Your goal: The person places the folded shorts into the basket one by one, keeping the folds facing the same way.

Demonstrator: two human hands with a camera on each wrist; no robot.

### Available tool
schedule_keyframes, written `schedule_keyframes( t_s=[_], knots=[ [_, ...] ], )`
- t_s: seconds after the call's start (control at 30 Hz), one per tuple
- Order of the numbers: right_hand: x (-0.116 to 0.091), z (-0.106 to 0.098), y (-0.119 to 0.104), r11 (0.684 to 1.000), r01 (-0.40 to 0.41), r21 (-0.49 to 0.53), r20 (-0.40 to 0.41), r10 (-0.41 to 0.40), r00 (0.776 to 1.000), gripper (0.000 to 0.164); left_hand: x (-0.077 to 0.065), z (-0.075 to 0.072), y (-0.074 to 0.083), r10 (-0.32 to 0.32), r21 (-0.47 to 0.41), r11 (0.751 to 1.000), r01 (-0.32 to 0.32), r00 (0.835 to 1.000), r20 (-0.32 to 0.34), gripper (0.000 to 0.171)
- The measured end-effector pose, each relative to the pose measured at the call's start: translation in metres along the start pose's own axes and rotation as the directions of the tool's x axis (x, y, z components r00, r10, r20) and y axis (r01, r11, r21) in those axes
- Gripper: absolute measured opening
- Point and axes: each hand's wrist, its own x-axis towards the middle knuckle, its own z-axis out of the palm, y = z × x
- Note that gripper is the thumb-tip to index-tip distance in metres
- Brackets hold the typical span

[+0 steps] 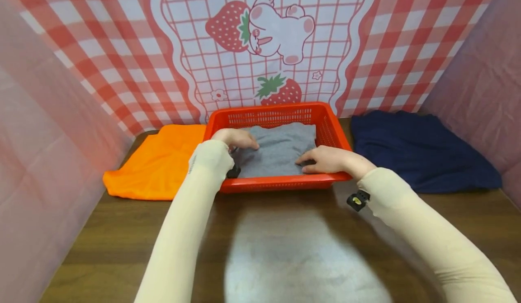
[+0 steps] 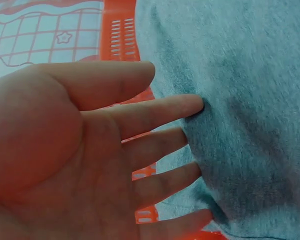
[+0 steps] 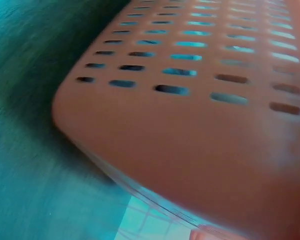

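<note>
A folded grey cloth (image 1: 281, 147) lies inside a red plastic basket (image 1: 281, 183) with slotted walls. My left hand (image 1: 236, 139) reaches over the basket's left side; in the left wrist view its fingers (image 2: 160, 111) are straight, and their tips touch the grey cloth (image 2: 250, 100). Over the basket's front right corner comes my right hand (image 1: 327, 159), its fingertips at the right edge of the cloth with the fingers extended. Only the outside of the basket (image 3: 165, 130) fills the right wrist view, and the right hand is hidden there.
An orange cloth (image 1: 158, 163) lies flat on the wooden table (image 1: 122, 230) left of the basket, and a dark blue cloth (image 1: 419, 153) lies to its right. Behind the basket hangs a red-and-white checked curtain (image 1: 163, 45). Pinkish fabric walls (image 1: 44, 135) stand at both sides.
</note>
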Motion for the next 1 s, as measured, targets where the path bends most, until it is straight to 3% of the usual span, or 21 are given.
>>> schedule_keyframes(
  t_s=[0.07,0.17,0.3,0.43,0.67,0.8,0.9,1.0],
  knots=[
    [-0.002,-0.002,0.002,1.0,0.008,0.009,-0.036,-0.007,0.999,0.032,0.0,0.001,0.001,0.025,0.032,0.999,-0.024,1.0,-0.012,0.05],
    [-0.006,-0.004,0.003,0.999,0.05,0.018,-0.105,-0.048,0.993,0.025,0.001,0.002,0.004,0.076,0.066,0.995,-0.071,0.993,-0.087,0.047],
    [-0.007,-0.005,0.003,0.994,0.106,0.016,-0.142,-0.103,0.984,0.019,0.006,0.004,0.015,0.187,0.126,0.978,-0.168,0.97,-0.158,0.041],
    [-0.007,-0.003,0.001,0.997,0.081,0.019,-0.087,-0.079,0.993,0.02,0.011,0.007,0.028,0.245,0.195,0.956,-0.219,0.962,-0.122,0.039],
    [-0.004,-0.001,-0.006,1.0,-0.012,-0.006,0.06,0.013,0.998,0.026,0.021,0.016,0.036,0.201,0.32,0.927,-0.195,0.979,0.014,0.045],
    [-0.002,-0.001,-0.007,0.999,-0.027,-0.027,0.104,0.03,0.994,0.029,0.024,0.018,0.038,0.17,0.318,0.931,-0.179,0.984,0.059,0.048],
    [-0.001,-0.002,-0.006,0.999,-0.038,-0.023,0.107,0.04,0.993,0.029,0.024,0.016,0.039,0.154,0.322,0.931,-0.17,0.985,0.075,0.049],
    [-0.001,-0.004,-0.004,0.999,-0.036,-0.008,0.053,0.036,0.998,0.027,0.02,0.011,0.04,0.143,0.317,0.935,-0.161,0.986,0.08,0.049]
  ],
)
